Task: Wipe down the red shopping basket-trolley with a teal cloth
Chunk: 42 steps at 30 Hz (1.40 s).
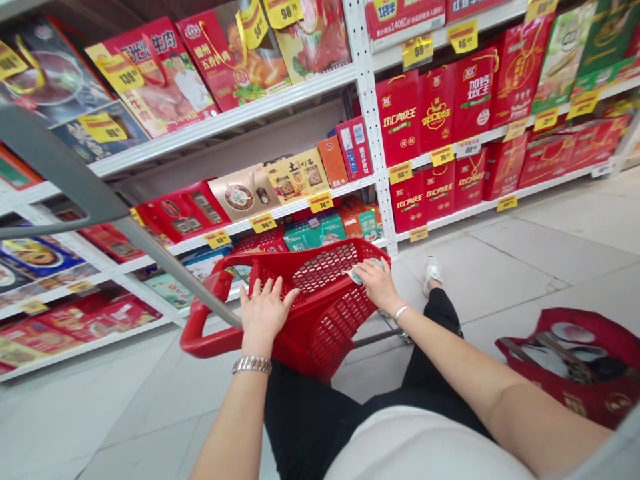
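A red plastic shopping cart (295, 333) stands in front of my legs, its basket walls pierced with rows of holes. My left hand (264, 312) rests on the near part of the basket, by the handle end, with the fingers spread and nothing in them. At the basket's far right rim, my right hand (377, 283) presses a pale green and white cloth (359, 273) against the red plastic. Its fingers are bent over the cloth, which hides part of it. A grey metal bar (185, 277) runs from the cart up to the left.
White shelves (370, 133) with boxed foods and yellow price tags line the aisle ahead. Red gift bags (400, 120) fill the right section. An open red bag (575, 360) with several items inside lies on the tiled floor (500, 267) at my right.
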Motion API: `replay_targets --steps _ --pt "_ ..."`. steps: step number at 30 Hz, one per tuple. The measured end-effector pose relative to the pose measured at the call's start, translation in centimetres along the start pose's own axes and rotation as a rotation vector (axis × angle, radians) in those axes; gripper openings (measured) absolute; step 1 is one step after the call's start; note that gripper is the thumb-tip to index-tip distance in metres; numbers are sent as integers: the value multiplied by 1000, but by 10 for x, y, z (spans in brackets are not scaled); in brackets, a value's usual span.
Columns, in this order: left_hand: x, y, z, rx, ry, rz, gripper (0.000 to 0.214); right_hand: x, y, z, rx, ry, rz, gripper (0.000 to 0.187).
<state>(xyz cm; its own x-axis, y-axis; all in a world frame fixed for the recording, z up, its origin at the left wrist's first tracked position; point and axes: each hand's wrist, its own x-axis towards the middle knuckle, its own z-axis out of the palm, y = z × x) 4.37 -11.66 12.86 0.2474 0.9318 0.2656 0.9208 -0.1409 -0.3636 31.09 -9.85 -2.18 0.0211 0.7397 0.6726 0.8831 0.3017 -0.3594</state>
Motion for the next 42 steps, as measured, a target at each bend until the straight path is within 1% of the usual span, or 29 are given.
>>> replay_targets --steps 7,9,10,12,13,15,17,19,21,23,25,28,32,37,42 --pt "-1 0 -2 10 -21 -10 70 13 45 -14 -15 39 214 50" --pt "0 0 -1 7 -11 -6 70 17 48 -17 -11 51 260 49" --pt "0 0 0 7 -3 -7 70 18 45 -18 -6 57 272 50" --pt "1 0 4 6 18 -18 67 20 29 -19 14 63 263 51" --pt "2 -1 6 6 29 -25 66 20 16 -19 30 59 240 52" --pt "3 -1 9 6 44 -33 64 21 -17 -17 68 39 169 53" --pt "3 -2 11 6 43 -28 64 21 -56 -14 121 10 68 52" --pt "3 -4 12 11 44 -16 63 20 -92 -11 198 -15 -68 52" --pt "2 -4 11 13 56 2 61 18 -121 -8 259 -31 -194 51" --pt "0 -4 10 11 76 17 60 14 -138 -3 272 -43 -259 50" --pt "-1 -4 8 4 84 17 59 9 -145 2 251 -55 -281 50" --pt "-2 -2 7 -14 84 0 60 4 -139 8 214 -64 -299 46" --pt "-2 0 10 -46 110 1 62 4 -119 9 187 -52 -260 43" --pt "-1 1 13 -53 126 -14 63 3 -83 7 146 -48 -185 49" --pt "-1 2 12 -49 124 -14 64 -1 -41 10 53 -25 -108 54"
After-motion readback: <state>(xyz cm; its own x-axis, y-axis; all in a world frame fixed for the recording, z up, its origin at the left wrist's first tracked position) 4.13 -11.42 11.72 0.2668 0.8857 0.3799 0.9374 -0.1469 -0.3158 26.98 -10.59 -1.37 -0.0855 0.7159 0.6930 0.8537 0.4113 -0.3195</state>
